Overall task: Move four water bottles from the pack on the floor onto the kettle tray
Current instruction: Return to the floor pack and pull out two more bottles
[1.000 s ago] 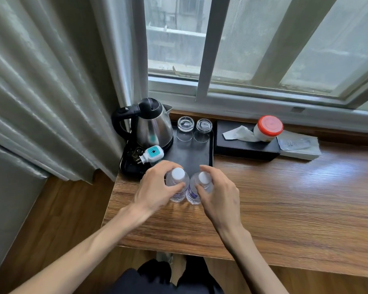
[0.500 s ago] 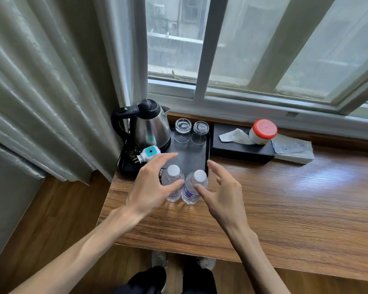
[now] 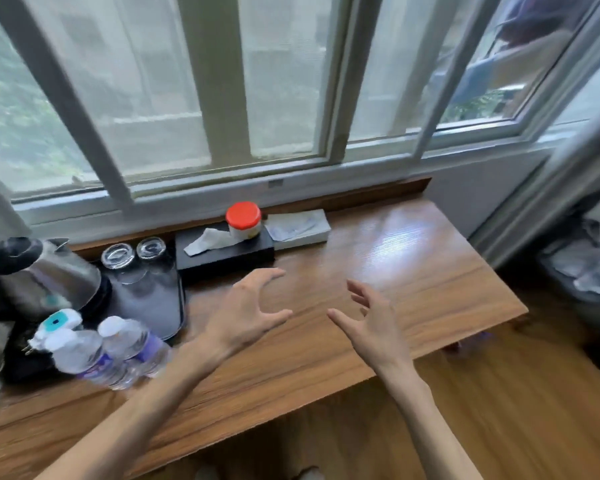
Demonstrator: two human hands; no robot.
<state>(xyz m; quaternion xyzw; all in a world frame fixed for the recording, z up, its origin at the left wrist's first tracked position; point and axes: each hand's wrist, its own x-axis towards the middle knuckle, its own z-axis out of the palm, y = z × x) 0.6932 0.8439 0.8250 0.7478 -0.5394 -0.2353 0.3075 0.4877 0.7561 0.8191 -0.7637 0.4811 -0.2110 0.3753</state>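
While your view blurs a little at the edges, a wide window (image 3: 222,91) fills the top of the scene above a wooden tabletop (image 3: 361,271). At the left end a black kettle tray (image 3: 167,306) carries a steel electric kettle (image 3: 45,275) and two upturned glasses (image 3: 132,254). Two water bottles (image 3: 111,351) with white caps stand side by side at the tray's near edge; whether their bases sit on it is unclear. Beside the tray a black tissue box (image 3: 229,254) holds a red-lidded jar (image 3: 244,220). Your left hand (image 3: 246,313) and right hand (image 3: 374,323) hover empty above the tabletop, fingers spread apart and curled, well clear of the bottles.
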